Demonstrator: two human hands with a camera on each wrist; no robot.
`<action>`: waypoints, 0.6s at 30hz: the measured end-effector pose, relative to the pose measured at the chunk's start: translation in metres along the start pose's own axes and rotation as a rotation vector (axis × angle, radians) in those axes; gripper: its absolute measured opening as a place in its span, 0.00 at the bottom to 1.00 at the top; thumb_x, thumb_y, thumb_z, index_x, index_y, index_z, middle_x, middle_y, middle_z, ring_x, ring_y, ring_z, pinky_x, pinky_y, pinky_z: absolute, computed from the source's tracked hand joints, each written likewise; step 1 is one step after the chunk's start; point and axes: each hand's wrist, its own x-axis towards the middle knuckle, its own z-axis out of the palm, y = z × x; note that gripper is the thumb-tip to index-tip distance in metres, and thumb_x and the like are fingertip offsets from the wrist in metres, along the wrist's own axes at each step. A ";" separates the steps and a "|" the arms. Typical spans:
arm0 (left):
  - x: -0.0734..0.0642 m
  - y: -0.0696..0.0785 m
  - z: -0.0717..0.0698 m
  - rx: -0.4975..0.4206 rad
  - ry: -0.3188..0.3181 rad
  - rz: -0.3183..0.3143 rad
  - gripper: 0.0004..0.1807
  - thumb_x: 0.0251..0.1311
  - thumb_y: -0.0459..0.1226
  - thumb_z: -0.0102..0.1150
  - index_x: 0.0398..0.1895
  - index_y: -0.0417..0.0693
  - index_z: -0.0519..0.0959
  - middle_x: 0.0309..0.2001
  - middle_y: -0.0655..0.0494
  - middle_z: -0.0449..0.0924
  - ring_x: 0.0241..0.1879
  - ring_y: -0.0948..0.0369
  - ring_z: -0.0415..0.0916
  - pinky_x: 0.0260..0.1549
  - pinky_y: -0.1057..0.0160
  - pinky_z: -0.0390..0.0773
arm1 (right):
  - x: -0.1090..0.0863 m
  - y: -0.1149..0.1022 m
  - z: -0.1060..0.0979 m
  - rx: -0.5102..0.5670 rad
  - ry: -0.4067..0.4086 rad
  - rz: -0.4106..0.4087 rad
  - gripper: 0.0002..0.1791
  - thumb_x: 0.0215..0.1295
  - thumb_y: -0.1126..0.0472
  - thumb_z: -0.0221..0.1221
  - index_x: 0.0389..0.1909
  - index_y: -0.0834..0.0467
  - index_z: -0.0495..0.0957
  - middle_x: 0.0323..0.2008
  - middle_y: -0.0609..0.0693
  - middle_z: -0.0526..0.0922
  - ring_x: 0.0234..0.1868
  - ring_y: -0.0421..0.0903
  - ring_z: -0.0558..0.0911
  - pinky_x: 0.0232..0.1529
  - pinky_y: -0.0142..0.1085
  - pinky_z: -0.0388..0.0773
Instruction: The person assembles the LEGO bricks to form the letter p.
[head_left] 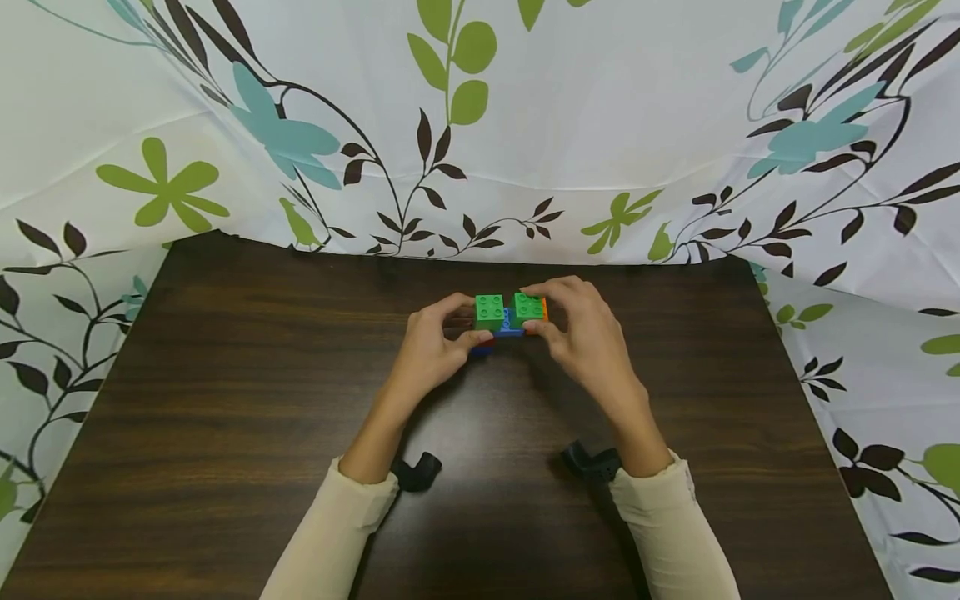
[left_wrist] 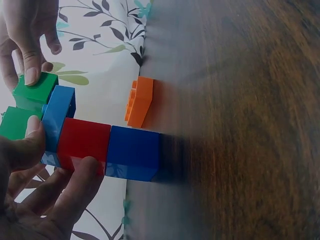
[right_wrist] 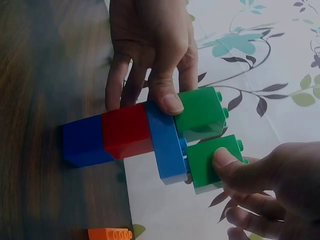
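Observation:
A tower of toy bricks stands on the table: a dark blue brick (left_wrist: pixel 133 152) lowest, a red brick (left_wrist: pixel 86 140) on it, then a longer blue brick (right_wrist: pixel 165 142) laid across. One green brick (head_left: pixel 490 312) sits on the left end of the long blue brick. My left hand (head_left: pixel 437 342) grips the tower around the red and long blue bricks, its thumb by the green one. Between thumb and fingers, my right hand (head_left: pixel 588 337) pinches a second green brick (right_wrist: pixel 210 162), slightly tilted over the right end. Blue studs show beneath it.
An orange brick (left_wrist: pixel 140 102) with a sloped side lies on the table just right of the tower, mostly hidden in the head view. The dark wood table (head_left: pixel 262 417) ends at a white leaf-print cloth (head_left: pixel 637 125). Black wrist mounts (head_left: pixel 418 472) hang by both sleeves.

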 end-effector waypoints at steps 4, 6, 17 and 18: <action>-0.001 0.001 0.000 -0.012 -0.006 -0.004 0.17 0.62 0.35 0.78 0.53 0.44 0.86 0.48 0.46 0.92 0.51 0.49 0.90 0.53 0.44 0.87 | -0.001 -0.004 0.001 -0.029 -0.012 0.004 0.25 0.63 0.59 0.76 0.62 0.51 0.86 0.61 0.56 0.83 0.62 0.57 0.80 0.55 0.59 0.83; -0.002 0.001 -0.001 -0.018 -0.008 -0.006 0.17 0.62 0.34 0.78 0.53 0.43 0.86 0.48 0.45 0.92 0.50 0.49 0.91 0.53 0.44 0.88 | -0.001 -0.006 0.001 -0.040 -0.017 0.006 0.25 0.63 0.59 0.77 0.62 0.50 0.86 0.61 0.55 0.83 0.62 0.57 0.80 0.55 0.59 0.83; 0.000 0.000 0.001 -0.046 -0.004 0.002 0.17 0.62 0.32 0.77 0.52 0.42 0.86 0.48 0.43 0.92 0.50 0.46 0.91 0.54 0.42 0.88 | -0.002 -0.010 -0.001 -0.085 -0.015 -0.001 0.25 0.63 0.59 0.77 0.61 0.50 0.86 0.59 0.55 0.84 0.59 0.56 0.80 0.51 0.57 0.84; 0.000 -0.001 0.001 -0.047 -0.006 -0.001 0.17 0.62 0.32 0.77 0.52 0.42 0.86 0.48 0.43 0.92 0.50 0.46 0.91 0.54 0.42 0.88 | -0.003 -0.011 -0.001 -0.093 -0.014 0.000 0.25 0.63 0.59 0.77 0.61 0.50 0.86 0.59 0.55 0.84 0.59 0.56 0.80 0.50 0.57 0.85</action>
